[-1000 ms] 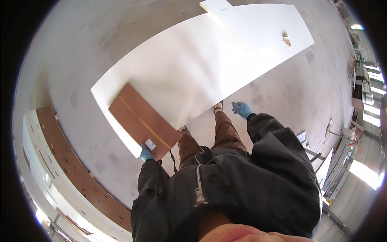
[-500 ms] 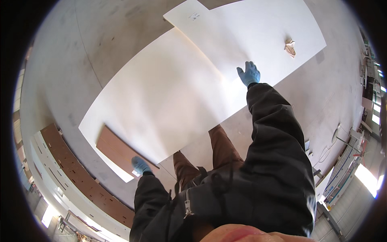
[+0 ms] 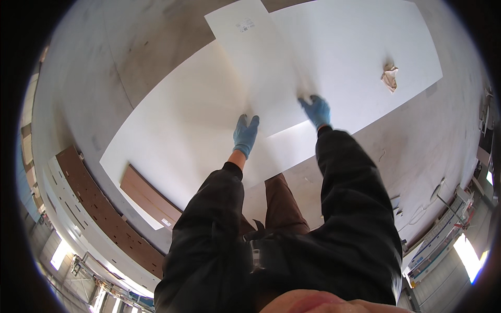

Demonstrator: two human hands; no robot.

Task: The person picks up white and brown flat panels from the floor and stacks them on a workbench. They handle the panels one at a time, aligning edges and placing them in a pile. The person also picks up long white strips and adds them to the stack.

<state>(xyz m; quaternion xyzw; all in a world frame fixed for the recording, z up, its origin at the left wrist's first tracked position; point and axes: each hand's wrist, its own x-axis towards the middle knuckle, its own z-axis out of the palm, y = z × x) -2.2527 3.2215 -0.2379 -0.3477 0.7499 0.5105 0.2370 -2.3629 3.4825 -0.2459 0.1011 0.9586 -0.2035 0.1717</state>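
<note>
A narrow white panel (image 3: 261, 68) with a printed label lies across a large white sheet (image 3: 172, 115) and juts past its far edge. My left hand (image 3: 245, 136), in a blue glove, is at the panel's near left edge, thumb and fingers apart. Along the panel's right edge is my right hand (image 3: 317, 111), also gloved, its fingertips spread and at or very near that edge. Neither hand's fingers wrap round anything that I can see; exact contact with the panel is hard to make out.
A brown board (image 3: 148, 194) rests on the sheet's near left corner. A crumpled beige piece (image 3: 389, 78) lies at its right end. Beyond the sheet to the left stands a stack of brown and white boards (image 3: 104, 211). Equipment (image 3: 443, 240) is at the lower right.
My left hand has left the brown board and come to the narrow panel. My right hand has turned toward the panel's right edge. The panel has shifted left and nearer on the sheet.
</note>
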